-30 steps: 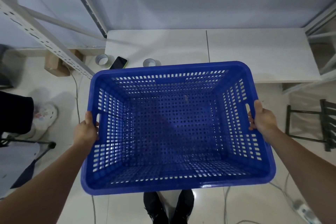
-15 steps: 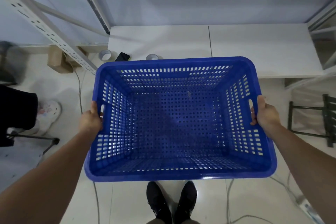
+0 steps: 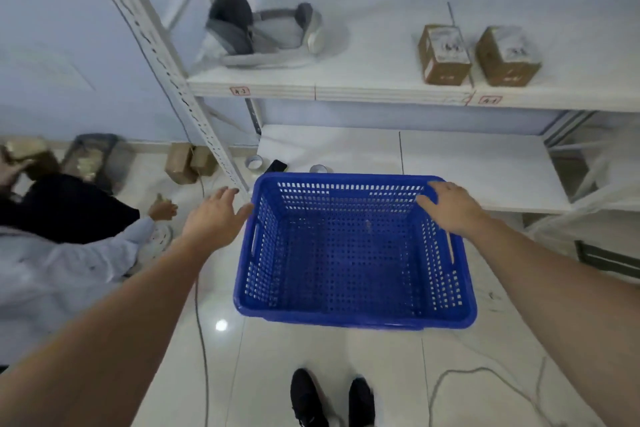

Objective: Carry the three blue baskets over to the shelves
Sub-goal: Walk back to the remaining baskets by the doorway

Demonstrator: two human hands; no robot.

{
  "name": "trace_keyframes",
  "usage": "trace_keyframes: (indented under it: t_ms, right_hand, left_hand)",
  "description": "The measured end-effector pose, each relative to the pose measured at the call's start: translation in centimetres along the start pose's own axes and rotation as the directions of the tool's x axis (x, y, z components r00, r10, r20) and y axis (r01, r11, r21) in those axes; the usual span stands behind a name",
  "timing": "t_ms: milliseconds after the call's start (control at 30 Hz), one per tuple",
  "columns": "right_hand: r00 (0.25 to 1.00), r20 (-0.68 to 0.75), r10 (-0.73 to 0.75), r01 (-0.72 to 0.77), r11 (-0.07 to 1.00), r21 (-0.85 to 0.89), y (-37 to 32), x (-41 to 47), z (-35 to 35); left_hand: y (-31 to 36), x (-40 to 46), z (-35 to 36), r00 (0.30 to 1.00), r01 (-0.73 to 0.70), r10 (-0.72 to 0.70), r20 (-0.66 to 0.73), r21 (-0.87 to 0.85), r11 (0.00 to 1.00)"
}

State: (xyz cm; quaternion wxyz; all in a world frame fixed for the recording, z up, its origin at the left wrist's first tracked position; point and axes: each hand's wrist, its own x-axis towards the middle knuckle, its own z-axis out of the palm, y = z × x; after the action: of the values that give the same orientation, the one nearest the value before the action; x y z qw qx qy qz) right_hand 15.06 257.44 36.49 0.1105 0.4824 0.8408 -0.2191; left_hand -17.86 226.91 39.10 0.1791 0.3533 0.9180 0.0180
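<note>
One blue perforated basket stands empty and low in front of the white shelves, its far rim against the bottom shelf board. My left hand hovers just left of the basket's far left corner, fingers spread, holding nothing. My right hand lies palm down over the far right corner of the rim, fingers extended, not wrapped around it. Whether the basket's far end rests on the board or on the floor, I cannot tell. No other blue basket is in view.
The upper shelf holds a grey headset-like item and two cardboard boxes. Two tape rolls and a phone lie on the bottom board. A person crouches at left. A cable runs along the floor.
The basket has gone down and forward to the foot of the shelves. Both hands have let go of its side handles; the view has tilted up to show the upper shelf.
</note>
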Motion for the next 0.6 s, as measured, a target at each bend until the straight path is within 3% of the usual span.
trace_keyframes:
  t_ms: [267, 433, 600]
  right_hand:
    - [0.918, -0.056, -0.393, 0.377, 0.908, -0.183, -16.2, -7.7, -14.4]
    - [0.751, -0.069, -0.657, 0.633, 0.745, -0.208, -27.9, -13.9, -17.6]
    - [0.565, 0.058, -0.823, 0.808, 0.537, -0.243, -41.1, -22.7, -15.9]
  left_hand:
    - [-0.2, -11.4, -16.7, 0.975, 0.041, -0.034, -0.218, 0.026, 0.999]
    - [-5.1, -20.8, -22.8, 0.922, 0.179, -0.160, -0.353, 0.023, 0.984]
    - [-13.0, -32.7, -25.1, 0.820, 0.388, -0.358, -0.446, -0.028, 0.921]
